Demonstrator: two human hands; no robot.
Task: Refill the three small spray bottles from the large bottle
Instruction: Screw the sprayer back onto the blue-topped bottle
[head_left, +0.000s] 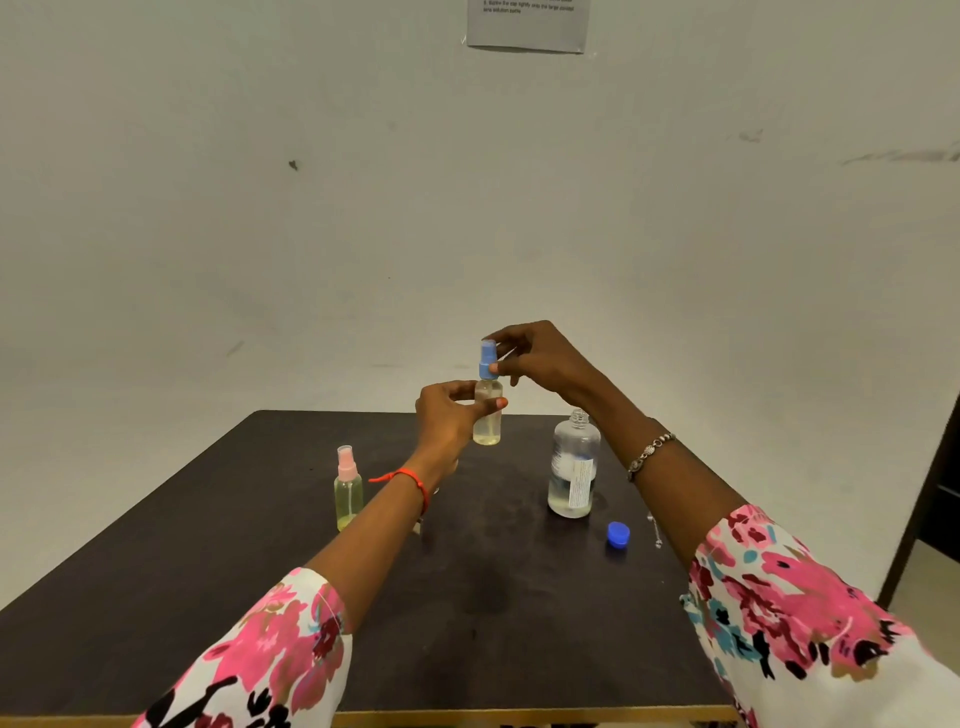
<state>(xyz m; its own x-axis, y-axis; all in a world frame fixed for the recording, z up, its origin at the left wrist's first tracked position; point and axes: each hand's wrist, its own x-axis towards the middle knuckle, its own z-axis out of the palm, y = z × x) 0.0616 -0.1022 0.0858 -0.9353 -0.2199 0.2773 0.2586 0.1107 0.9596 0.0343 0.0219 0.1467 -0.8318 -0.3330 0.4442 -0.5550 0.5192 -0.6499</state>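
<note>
Holding a small spray bottle (488, 425) upright in the air above the far part of the dark table (467, 623), the left hand (447, 418) curls its fingers and thumb around the clear body, which has pale liquid in its lower part. The right hand (543, 358) pinches the bottle's blue spray head (487, 358) between thumb and fingertips. Near the right forearm, the large bottle (571, 467) stands uncapped on the table, partly filled, and its blue cap (618, 534) lies just in front of it. A pink-topped spray bottle (347, 493) with yellowish liquid stands to the left of the left wrist. A printed sheet (527, 23) hangs on the wall.
</note>
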